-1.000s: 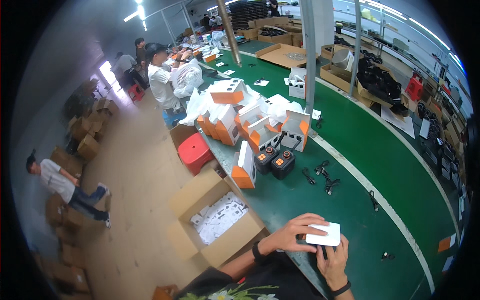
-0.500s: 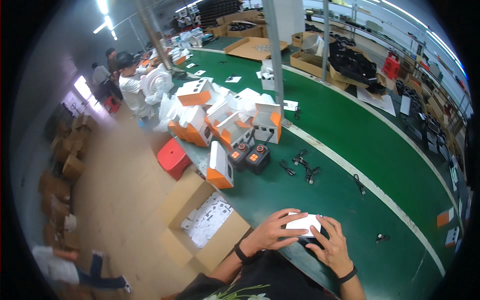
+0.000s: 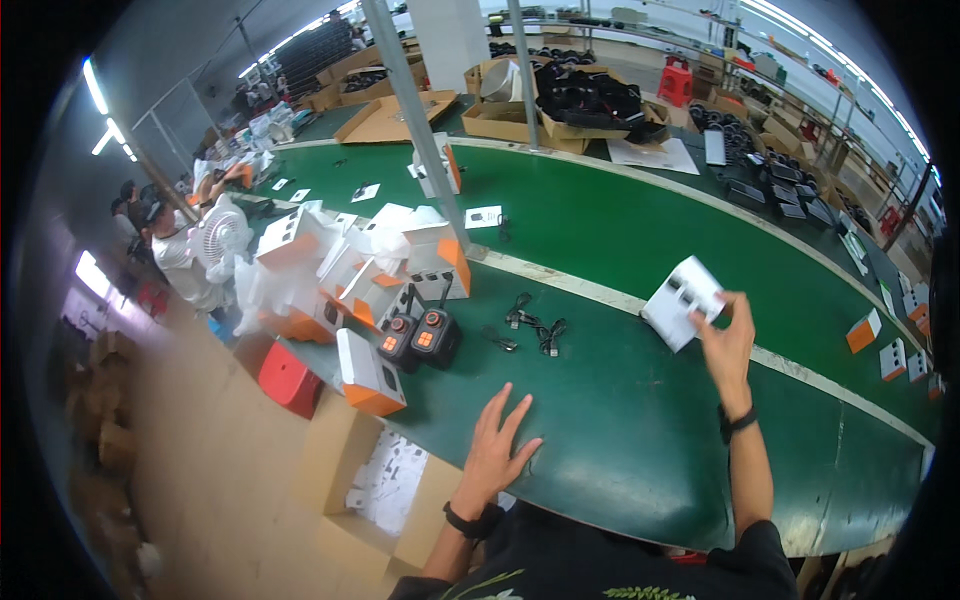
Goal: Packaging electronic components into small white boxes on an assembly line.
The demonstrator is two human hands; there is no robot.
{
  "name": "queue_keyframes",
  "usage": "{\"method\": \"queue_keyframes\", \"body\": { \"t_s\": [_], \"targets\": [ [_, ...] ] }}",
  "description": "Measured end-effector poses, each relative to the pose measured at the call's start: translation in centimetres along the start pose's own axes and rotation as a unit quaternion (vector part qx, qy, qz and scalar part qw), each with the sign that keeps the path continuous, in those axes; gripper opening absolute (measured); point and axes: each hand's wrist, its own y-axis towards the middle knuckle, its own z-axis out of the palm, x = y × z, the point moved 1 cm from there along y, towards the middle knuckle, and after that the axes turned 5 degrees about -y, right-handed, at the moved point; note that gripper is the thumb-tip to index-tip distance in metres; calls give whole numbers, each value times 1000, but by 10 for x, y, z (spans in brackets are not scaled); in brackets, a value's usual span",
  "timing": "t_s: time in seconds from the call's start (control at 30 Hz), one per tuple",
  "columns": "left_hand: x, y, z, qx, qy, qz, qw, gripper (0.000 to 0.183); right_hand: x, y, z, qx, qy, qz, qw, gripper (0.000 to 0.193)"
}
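A white box point(image 3: 680, 305) with dark pictures printed on it is gripped at its right edge by my right hand point(image 3: 728, 335), thumb in front. It is tilted, held over the pale strip at the green belt's edge. My left hand point(image 3: 497, 443) has its fingers spread above the near edge of the green table point(image 3: 610, 440) and holds nothing. Several coiled black cables point(image 3: 550, 338) lie beyond it. To their left, two black devices point(image 3: 433, 338) with orange buttons and antennas stand beside a closed white and orange box point(image 3: 368, 375).
Open white and orange boxes point(image 3: 370, 290) and plastic bags are heaped at the left. A metal post point(image 3: 430, 150) rises from the table. Below the left edge are an open carton point(image 3: 332, 450) of white printed pieces and a red stool point(image 3: 290, 380). Upright boxes point(image 3: 893, 360) stand far right.
My right hand has carried the white box forward, away from me. My left hand has let go of it and spread open. The view has swung to the right.
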Motion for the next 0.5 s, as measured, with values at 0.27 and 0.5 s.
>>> {"method": "queue_keyframes", "body": {
  "t_s": [0.27,0.5],
  "targets": [
    [18,2,2,5,15,11,1000,65,-116,86,42,38,-411,48,910,70],
    [29,-2,4,-25,-8,-35,999,50,35,123,184,161,-109,-241,951,38]
  ]
}}
